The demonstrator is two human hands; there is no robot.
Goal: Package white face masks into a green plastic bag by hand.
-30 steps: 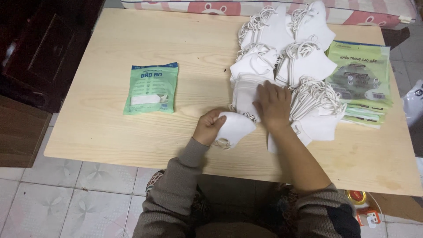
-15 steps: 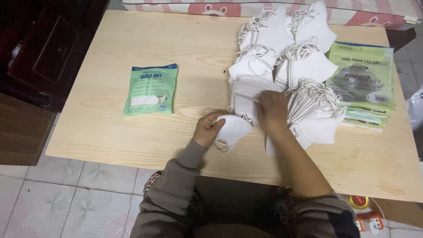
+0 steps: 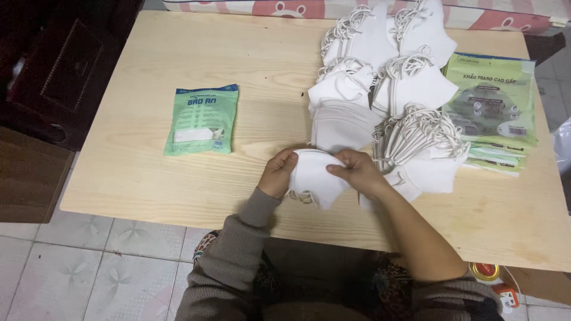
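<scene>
Both hands hold one white folded face mask [image 3: 313,177] just above the wooden table [image 3: 148,148], near its front edge. My left hand [image 3: 278,173] grips the mask's left side and my right hand [image 3: 357,172] pinches its upper right edge. The mask's ear loops hang below it. Right behind and to the right lie piles of white masks [image 3: 380,101] with loops on top. A flat stack of masks [image 3: 342,125] sits just beyond my hands.
A green sealed mask packet [image 3: 201,120] lies on the left part of the table. A stack of green empty packets [image 3: 496,113] sits at the right edge. Dark wooden furniture [image 3: 53,77] stands left of the table. Tiled floor lies below.
My right hand has come off the flat mask stack and joined the left on the single mask, which is now held between both hands nearer the table's front.
</scene>
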